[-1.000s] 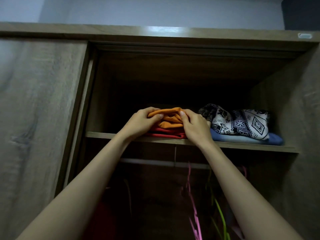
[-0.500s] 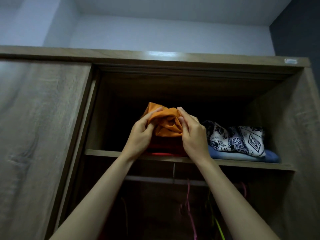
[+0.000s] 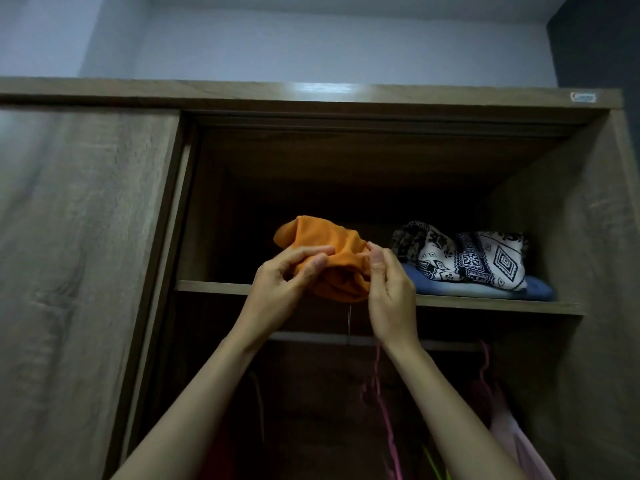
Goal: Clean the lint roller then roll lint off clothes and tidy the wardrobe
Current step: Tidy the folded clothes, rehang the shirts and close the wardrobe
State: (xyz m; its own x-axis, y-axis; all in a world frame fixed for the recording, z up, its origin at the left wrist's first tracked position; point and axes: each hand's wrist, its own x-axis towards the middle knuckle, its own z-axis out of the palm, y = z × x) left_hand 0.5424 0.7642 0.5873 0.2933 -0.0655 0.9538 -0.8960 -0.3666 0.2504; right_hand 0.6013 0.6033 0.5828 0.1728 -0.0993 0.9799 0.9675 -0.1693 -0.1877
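Above woodgrain shelf (image 3: 485,305), left hand (image 3: 281,283) and right hand (image 3: 392,293) pinch crumpled orange cloth (image 3: 333,240).

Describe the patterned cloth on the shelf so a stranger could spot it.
Inside the open wooden wardrobe, follow the upper shelf to its right end. A bundled cloth lies there atop a folded blue garment. Only it carries a black-and-white geometric print.
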